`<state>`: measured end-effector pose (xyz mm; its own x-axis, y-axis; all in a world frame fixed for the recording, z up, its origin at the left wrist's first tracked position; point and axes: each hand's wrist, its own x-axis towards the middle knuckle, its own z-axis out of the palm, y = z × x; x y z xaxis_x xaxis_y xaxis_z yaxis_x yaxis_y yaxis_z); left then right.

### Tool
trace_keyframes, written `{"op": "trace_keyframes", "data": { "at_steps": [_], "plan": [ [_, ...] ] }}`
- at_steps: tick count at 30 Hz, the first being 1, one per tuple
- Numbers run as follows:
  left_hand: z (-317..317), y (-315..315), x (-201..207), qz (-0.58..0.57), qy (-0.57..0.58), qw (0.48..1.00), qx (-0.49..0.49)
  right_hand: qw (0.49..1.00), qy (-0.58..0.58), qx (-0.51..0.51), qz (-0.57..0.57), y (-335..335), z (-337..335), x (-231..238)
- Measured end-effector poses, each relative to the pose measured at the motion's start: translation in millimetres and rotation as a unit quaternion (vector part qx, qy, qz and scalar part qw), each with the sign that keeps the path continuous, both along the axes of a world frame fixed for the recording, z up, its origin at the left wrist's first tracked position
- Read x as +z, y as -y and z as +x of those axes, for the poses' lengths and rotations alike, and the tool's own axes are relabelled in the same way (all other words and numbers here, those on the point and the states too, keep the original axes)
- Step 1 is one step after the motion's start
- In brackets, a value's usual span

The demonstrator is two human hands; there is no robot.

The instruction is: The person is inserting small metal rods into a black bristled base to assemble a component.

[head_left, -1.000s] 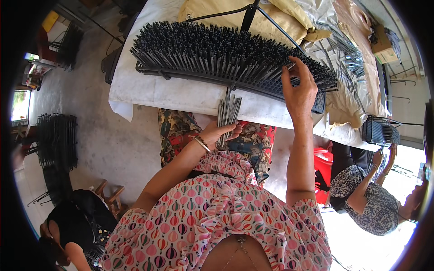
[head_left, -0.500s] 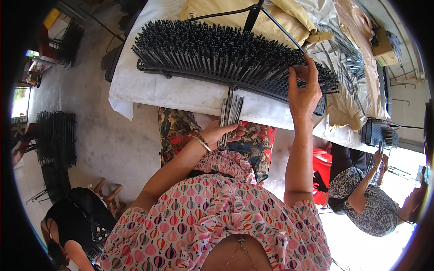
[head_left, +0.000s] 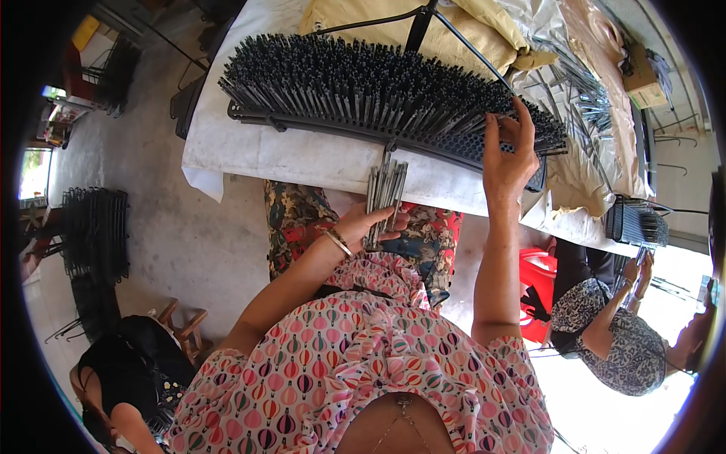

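Observation:
My left hand (head_left: 355,228) is closed around a bundle of thin grey metal rods (head_left: 387,186), which stand roughly upright just off the table's near edge. On the table lies a long black perforated rack (head_left: 325,132), densely filled with upright dark rods (head_left: 355,79). Toward its right end, a strip of open holes shows along the near side. There my right hand (head_left: 511,160) reaches in, thumb and fingers curled together at the edge of the standing rods. Whatever sits between those fingertips is too small to make out.
A white cloth (head_left: 265,159) covers the table. Behind the rack are a black frame bar (head_left: 420,29) and yellowish sacking (head_left: 363,19). Loose rods (head_left: 594,106) lie at far right. One person (head_left: 616,333) works at a smaller rack (head_left: 639,221) on the right; another (head_left: 132,371) sits lower left.
My right hand has shifted very slightly at the same end of the rack. My left hand still holds the rods, almost unmoved. The person on the right has moved their hands a little.

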<state>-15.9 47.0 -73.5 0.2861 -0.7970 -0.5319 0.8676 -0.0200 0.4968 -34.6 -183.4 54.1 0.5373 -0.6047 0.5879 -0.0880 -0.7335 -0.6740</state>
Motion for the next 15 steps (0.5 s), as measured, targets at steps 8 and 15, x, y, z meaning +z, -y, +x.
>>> {"op": "trace_keyframes", "data": {
  "at_steps": [8,15],
  "plan": [
    [2,0,6,-0.020,-0.043,0.999,0.009,0.995,-0.013,0.017,-0.095,4,0,-15],
    [1,1,4,-0.029,-0.048,0.998,0.016,0.989,0.017,0.037,-0.140,-2,-4,-13]
  ]
}}
